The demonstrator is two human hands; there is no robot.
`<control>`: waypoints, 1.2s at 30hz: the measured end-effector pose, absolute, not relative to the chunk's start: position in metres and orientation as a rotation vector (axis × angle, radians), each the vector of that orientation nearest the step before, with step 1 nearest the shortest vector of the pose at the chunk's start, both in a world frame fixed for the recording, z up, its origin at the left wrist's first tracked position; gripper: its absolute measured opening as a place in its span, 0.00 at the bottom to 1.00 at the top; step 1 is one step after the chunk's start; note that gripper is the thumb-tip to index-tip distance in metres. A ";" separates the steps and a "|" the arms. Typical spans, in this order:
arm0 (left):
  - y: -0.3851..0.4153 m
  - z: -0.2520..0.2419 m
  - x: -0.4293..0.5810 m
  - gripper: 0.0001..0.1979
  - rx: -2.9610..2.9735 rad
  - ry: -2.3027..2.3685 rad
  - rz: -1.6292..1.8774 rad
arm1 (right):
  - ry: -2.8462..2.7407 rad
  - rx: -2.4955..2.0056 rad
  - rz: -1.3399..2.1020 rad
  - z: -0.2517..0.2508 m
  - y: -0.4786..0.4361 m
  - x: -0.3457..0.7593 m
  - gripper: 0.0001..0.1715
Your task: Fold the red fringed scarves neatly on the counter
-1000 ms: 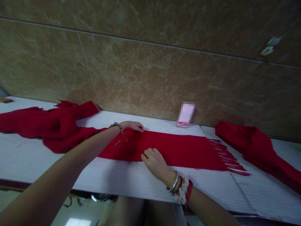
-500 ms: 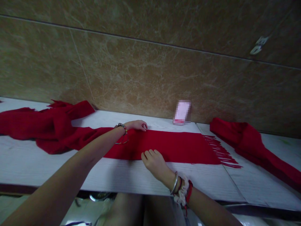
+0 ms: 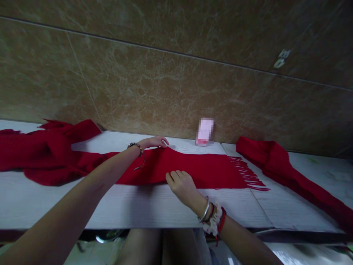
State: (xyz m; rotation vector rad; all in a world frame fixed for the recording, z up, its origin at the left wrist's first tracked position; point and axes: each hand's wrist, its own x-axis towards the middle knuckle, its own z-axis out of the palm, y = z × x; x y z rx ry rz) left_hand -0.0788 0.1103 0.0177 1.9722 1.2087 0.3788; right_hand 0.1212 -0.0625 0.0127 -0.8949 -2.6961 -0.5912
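Observation:
A red scarf (image 3: 209,170) lies lengthwise on the white table, its fringed end (image 3: 246,173) spread to the right. My left hand (image 3: 157,142) pinches the scarf's far edge, which rises to a small peak at the fingertips. On the near edge, my right hand (image 3: 182,187) has its fingers curled closed around the cloth, with the thumb side partly hidden. Between the two hands the fabric is fairly flat, slightly lifted on the left side. Toward the left, the scarf runs under my left forearm into a bunched red heap (image 3: 52,154).
A pink-and-white blurred item (image 3: 204,132) stands at the table's back edge against the brown marbled wall (image 3: 165,88). Another length of folded red cloth (image 3: 278,162) stretches along the right side. The white table (image 3: 116,209) has its front edge just before my legs.
The view has shifted a little, so most things sit farther left. My left hand now raises the scarf's far edge into a peak. The right hand stays at the near edge.

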 end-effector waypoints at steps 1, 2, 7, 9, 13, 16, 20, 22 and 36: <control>0.111 0.024 -0.075 0.17 1.950 1.187 0.400 | -2.680 -0.905 -0.613 0.017 -0.062 0.126 0.10; 0.112 0.030 -0.071 0.18 1.931 1.164 0.421 | -2.665 -0.910 -0.638 0.021 -0.062 0.131 0.10; 0.120 0.060 -0.039 0.18 1.834 1.047 0.496 | -2.539 -0.885 -0.797 0.039 -0.064 0.162 0.12; 0.122 0.070 -0.023 0.18 1.732 0.976 0.515 | -2.485 -0.879 -0.845 0.045 -0.066 0.176 0.12; 0.126 0.084 0.012 0.18 1.605 0.879 0.534 | -2.438 -0.902 -0.911 0.055 -0.070 0.206 0.12; 0.130 0.087 0.040 0.19 1.598 0.852 0.543 | -2.413 -0.971 -0.965 0.058 -0.070 0.229 0.12; 0.140 0.086 0.078 0.20 1.639 0.847 0.521 | -2.385 -1.094 -1.002 0.058 -0.066 0.261 0.15; 0.144 0.084 0.098 0.20 1.673 0.848 0.506 | -2.359 -1.118 -1.040 0.057 -0.064 0.277 0.16; 0.145 0.029 0.134 0.17 2.195 0.994 -0.035 | -2.519 -1.251 -0.853 0.003 -0.072 0.314 0.13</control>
